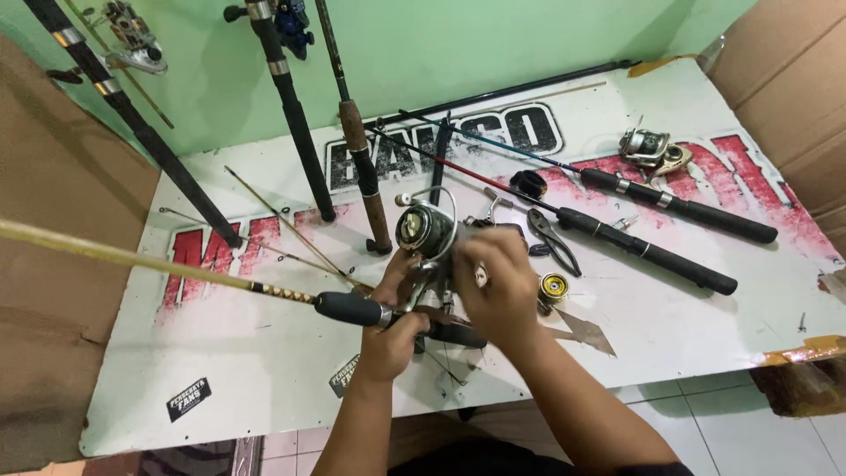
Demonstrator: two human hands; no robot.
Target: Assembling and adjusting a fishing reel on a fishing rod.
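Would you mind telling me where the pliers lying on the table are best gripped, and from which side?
I would take the pliers by their two dark handles, the end nearer the person, coming from above. They lie flat on the white table with the handles splayed towards its front edge and bare surface around them, while the jaw end points towards the black rod handle, where things are more crowded.

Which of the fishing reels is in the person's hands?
The dark spinning reel on the yellowish rod, between left hand and right hand. The silver reel lies apart, far right.
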